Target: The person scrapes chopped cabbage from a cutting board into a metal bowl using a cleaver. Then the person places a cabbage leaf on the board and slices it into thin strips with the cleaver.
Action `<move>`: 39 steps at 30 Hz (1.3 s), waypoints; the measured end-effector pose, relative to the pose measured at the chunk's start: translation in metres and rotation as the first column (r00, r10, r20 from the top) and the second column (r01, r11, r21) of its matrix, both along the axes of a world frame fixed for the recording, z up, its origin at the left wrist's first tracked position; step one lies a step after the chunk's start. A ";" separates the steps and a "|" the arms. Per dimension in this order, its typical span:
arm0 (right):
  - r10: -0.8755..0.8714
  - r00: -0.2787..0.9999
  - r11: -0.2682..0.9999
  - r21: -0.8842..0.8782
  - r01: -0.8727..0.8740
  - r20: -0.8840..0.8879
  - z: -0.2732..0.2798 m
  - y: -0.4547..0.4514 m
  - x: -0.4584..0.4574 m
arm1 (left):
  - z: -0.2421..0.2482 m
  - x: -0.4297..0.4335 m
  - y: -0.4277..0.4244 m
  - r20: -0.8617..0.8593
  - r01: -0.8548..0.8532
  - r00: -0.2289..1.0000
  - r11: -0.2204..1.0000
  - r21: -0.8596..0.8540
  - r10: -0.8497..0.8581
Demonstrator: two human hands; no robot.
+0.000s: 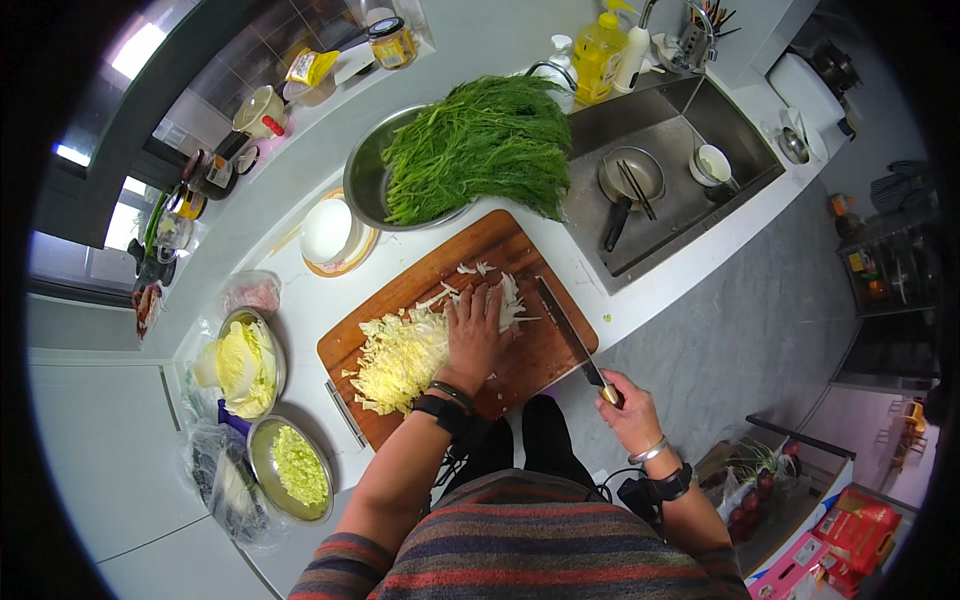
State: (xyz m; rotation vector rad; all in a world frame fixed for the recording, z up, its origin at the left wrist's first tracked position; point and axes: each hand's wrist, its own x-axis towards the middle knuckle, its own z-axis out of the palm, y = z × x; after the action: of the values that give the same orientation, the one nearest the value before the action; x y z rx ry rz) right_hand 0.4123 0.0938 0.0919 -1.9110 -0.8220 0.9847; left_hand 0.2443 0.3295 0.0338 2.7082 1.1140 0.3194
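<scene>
Palm down, my left hand (474, 334) lies on the pile of shredded napa cabbage (401, 360), its fingers slightly apart. The shreds are pale yellow at the left and whiter around my fingertips. Underneath is a wooden cutting board (510, 240). My right hand (631, 412) grips the handle of a kitchen knife (566, 326). The blade crosses the board's right part, to the right of the cabbage, and its tip points away from me. Whether the blade touches the wood cannot be told.
Behind the board, a metal basin (367, 172) carries a heap of feathery green herbs (480, 150). Left stand a bowl of cabbage leaves (247, 367), a bowl of chopped pale-green vegetable (300, 469) and a white bowl (327, 231). The sink (675, 225) at right holds a small pan (634, 176).
</scene>
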 end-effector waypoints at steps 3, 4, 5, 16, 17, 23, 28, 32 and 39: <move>0.014 1.000 1.000 -0.019 -0.014 0.003 0.000 -0.001 0.003 | 0.013 -0.008 0.011 0.041 -0.016 0.999 0.999 -0.043 0.018; 0.019 1.000 0.999 -0.030 -0.019 0.005 0.000 -0.001 0.003 | 0.016 -0.013 0.026 0.066 -0.037 0.997 0.998 -0.043 0.039; 0.022 1.000 0.999 -0.043 -0.021 0.006 0.001 -0.001 0.004 | 0.019 -0.019 0.040 0.091 -0.055 0.994 0.997 -0.046 0.059; 0.037 0.999 0.997 -0.061 -0.036 0.013 0.007 0.002 0.006 | 0.048 -0.090 0.059 0.229 0.019 0.967 0.858 -0.514 0.115; 0.037 0.999 0.997 -0.064 -0.036 0.013 0.007 0.002 0.006 | 0.054 -0.103 0.060 0.221 0.004 0.967 0.854 -0.520 0.130; 0.009 1.000 0.999 -0.032 -0.010 -0.009 0.004 0.001 0.004 | 0.072 -0.137 0.061 0.155 0.230 0.972 0.851 -0.473 -0.177; -0.019 0.999 0.999 -0.048 0.018 -0.029 0.004 0.002 0.001 | 0.063 -0.123 0.070 0.091 0.363 0.927 0.811 -0.459 -0.363; -0.015 1.000 0.999 -0.028 0.015 -0.005 0.005 0.002 -0.002 | 0.045 -0.121 0.073 0.082 0.382 0.921 0.837 -0.391 -0.382; -0.039 0.999 0.999 -0.024 0.039 0.004 0.002 0.003 -0.010 | 0.029 -0.126 0.060 0.135 0.275 0.957 0.949 -0.153 -0.255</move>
State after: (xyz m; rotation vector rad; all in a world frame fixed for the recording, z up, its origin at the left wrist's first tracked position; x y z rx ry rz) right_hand 0.4024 0.0964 0.0944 -1.9423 -0.7757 0.9715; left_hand 0.1180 0.3895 0.0628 2.6069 0.6991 0.3146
